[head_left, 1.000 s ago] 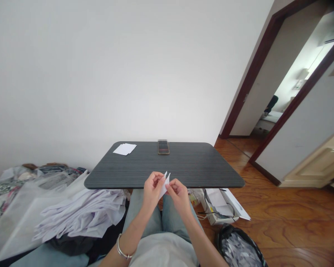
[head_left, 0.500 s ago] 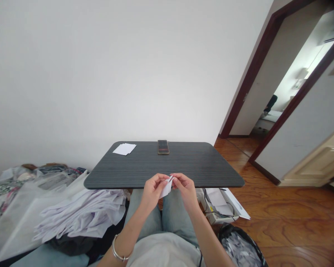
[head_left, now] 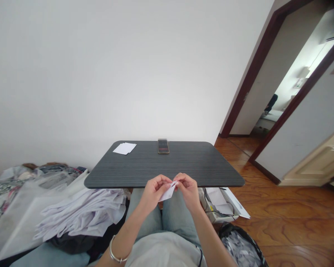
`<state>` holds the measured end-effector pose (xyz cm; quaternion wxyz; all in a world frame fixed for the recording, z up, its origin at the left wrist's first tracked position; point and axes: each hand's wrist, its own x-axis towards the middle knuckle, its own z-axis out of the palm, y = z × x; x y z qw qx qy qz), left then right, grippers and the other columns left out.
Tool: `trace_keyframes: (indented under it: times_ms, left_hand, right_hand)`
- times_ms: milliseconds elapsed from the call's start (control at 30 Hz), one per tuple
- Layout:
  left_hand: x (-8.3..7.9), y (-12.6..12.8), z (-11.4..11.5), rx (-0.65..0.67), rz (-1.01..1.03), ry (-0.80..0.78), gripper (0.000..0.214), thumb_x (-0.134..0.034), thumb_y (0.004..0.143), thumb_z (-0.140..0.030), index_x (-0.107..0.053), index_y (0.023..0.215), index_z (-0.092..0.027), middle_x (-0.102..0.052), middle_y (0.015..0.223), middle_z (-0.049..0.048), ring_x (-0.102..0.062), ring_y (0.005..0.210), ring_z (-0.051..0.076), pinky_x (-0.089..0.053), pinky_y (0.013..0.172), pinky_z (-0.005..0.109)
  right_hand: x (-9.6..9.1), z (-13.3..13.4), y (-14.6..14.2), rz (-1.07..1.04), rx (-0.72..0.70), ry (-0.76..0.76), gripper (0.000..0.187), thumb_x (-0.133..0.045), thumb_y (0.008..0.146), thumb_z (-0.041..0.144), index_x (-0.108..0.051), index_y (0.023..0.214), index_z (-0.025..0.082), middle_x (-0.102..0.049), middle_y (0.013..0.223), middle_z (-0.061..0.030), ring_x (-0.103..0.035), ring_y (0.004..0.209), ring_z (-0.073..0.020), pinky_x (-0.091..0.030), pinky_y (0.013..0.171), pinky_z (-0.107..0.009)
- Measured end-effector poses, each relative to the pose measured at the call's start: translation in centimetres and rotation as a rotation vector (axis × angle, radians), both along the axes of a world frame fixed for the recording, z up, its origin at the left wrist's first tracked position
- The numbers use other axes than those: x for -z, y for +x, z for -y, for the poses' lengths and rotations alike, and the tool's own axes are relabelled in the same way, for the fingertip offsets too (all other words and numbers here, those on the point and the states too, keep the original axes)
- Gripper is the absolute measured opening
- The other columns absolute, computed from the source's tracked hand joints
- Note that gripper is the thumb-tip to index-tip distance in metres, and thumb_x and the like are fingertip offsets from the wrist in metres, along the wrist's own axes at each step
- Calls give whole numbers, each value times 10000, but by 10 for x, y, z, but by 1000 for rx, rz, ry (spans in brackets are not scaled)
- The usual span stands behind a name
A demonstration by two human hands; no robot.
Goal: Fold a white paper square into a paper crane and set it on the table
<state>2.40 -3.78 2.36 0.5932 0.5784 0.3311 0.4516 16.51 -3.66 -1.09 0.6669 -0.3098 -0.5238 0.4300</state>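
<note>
Both hands meet at the near edge of the dark table (head_left: 133, 170), over my lap. Between them is a small white piece of folded paper (head_left: 167, 194). My left hand (head_left: 153, 190) pinches its left side with thumb and fingertips. The upper right end of the paper is pinched by my right hand (head_left: 187, 188). The paper slants, its lower part hanging free toward my knees. On the table's far left lie several white paper sheets (head_left: 124, 148) in a loose stack. A phone (head_left: 163, 146) rests at the middle of the far edge.
A heap of white cloth or paper sheets (head_left: 83, 211) lies at lower left, beside plastic sheeting (head_left: 19, 218). To the lower right are a white box (head_left: 221, 207) with cables and paper, and a black bag (head_left: 242, 244) filled with scraps. A white wall stands behind the table.
The paper has turned a little to a flatter slant between my fingers. My right hand has shifted slightly to the right, and the left hand has barely moved.
</note>
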Motion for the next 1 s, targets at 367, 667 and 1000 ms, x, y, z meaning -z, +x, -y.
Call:
trace_keyframes:
  times_ms: [367,667,1000]
  left_hand:
    - [-5,-4,3,3,-150,83,211,-634,730,-335,-653,809,-140,-647,689,22,-498,534,98,-329,493,194]
    - [-9,-6,5,-72,-305,222,196,-603,755,-326,-709,780,-163,-685,713,32,-547,599,134,-362,537,210]
    - [-12,-7,4,-124,-476,368,249,-551,795,-362,-679,734,-158,-657,645,18,-525,557,121,-346,520,209]
  right_hand:
    - [-2,3,1,33,-48,42,238,-636,755,421,-583,686,200,-524,635,0,-466,520,-119,-407,474,-245]
    - [2,1,8,48,-50,55,160,-664,744,352,-619,696,207,-583,632,-8,-527,530,-135,-440,497,-261]
    - [-5,4,10,147,-20,47,160,-657,737,332,-618,660,198,-606,625,-20,-550,593,-156,-450,557,-271]
